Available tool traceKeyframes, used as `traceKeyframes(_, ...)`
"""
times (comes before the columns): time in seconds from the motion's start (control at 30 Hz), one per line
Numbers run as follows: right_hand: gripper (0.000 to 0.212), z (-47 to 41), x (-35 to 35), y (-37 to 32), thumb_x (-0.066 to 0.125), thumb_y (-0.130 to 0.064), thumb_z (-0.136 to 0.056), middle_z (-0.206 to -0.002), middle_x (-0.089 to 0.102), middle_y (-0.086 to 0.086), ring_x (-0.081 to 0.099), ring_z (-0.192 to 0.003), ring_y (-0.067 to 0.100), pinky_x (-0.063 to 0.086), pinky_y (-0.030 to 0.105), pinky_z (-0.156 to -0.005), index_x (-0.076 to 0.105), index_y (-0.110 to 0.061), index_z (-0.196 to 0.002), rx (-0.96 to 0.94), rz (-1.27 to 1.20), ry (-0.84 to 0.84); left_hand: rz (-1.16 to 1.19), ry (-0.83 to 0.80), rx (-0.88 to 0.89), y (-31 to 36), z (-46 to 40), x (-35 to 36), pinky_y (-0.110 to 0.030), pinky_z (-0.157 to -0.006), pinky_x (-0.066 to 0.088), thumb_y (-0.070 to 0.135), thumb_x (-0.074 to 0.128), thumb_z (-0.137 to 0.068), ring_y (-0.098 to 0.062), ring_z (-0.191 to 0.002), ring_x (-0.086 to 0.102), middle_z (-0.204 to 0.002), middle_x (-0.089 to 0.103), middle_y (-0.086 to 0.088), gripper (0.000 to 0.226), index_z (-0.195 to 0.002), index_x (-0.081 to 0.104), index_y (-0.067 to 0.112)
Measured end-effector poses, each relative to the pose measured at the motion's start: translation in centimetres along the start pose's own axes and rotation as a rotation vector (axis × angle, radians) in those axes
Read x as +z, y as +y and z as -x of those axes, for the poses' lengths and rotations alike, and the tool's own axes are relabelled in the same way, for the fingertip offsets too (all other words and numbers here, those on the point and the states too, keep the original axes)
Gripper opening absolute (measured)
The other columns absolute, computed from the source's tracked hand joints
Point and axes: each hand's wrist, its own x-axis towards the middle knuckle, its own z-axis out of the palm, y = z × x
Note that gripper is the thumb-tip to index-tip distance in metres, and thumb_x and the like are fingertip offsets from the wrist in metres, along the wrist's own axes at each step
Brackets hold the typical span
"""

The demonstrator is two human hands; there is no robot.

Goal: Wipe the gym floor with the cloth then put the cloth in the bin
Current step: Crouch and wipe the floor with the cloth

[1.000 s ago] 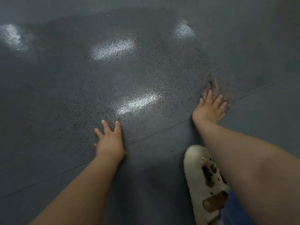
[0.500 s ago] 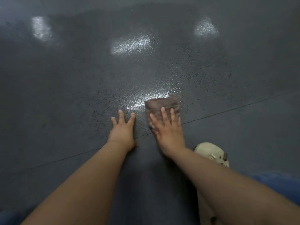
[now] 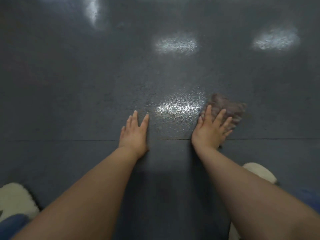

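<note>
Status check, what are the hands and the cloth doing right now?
Left hand flat on floor. Right hand pressing cloth flat. No bin visible. Nothing in the way.

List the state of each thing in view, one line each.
Cloth: flat on the floor, blurred, under the right hand.
Right hand: fingers straight, pressing the cloth.
Left hand: flat on the floor, fingers spread, holding nothing.
Floor: dark, shiny patches of reflected light.
Slippers: on the floor, one at each side.
Bin: not in view.
</note>
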Motion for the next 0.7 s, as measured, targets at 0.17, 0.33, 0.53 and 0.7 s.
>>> traceKeyframes(0.17,0.051,4.2,3.4,-5.5,0.02,-0.049,-0.097,-0.159,0.01,0.009,0.003,-0.145,0.039,-0.005,0.053,-0.113,0.025,-0.04,-0.147,-0.546,0.133,-0.128,0.002,-0.025,-0.106,-4.5,0.9,0.2,-0.037,-0.117,0.01,0.032,0.076,-0.079,-0.028,-0.146,-0.006,-0.157,-0.017,-0.011,0.111,-0.151,-0.008,0.024)
traceKeyframes(0.33,0.048,6.1,4.8,-5.6,0.033,-0.046,-0.088,-0.136,0.054,0.01,0.049,-0.125,0.039,0.036,0.061,-0.099,0.06,-0.035,-0.126,-1.038,0.307,-0.149,0.0,-0.049,-0.164,-7.0,0.4,0.3,-0.042,-0.119,0.01,0.035,0.078,-0.075,-0.031,-0.145,-0.008,-0.156,-0.019,-0.014,0.118,-0.15,-0.012,0.025)
traceKeyframes(0.53,0.057,0.2,2.0,-4.5,0.02,-0.048,-0.092,-0.152,0.032,0.009,0.023,-0.142,0.034,0.007,0.041,-0.115,0.042,-0.03,-0.142,-0.8,0.226,-0.066,0.017,-0.074,-0.137,-9.4,-0.4,-0.9,-0.045,-0.118,0.007,0.031,0.082,-0.071,-0.031,-0.145,-0.013,-0.155,-0.023,-0.012,0.124,-0.149,-0.015,0.03)
traceKeyframes(0.7,0.052,-4.2,0.5,-6.6,0.026,-0.044,-0.1,-0.16,0.0,0.004,-0.004,-0.146,0.031,-0.001,0.05,-0.116,0.017,-0.034,-0.15,-0.382,0.192,-0.008,0.005,-0.089,-0.151,-11.1,-1.0,-1.5,-0.049,-0.117,0.007,0.028,0.081,-0.073,-0.032,-0.144,-0.014,-0.154,-0.026,-0.012,0.123,-0.149,-0.016,0.032)
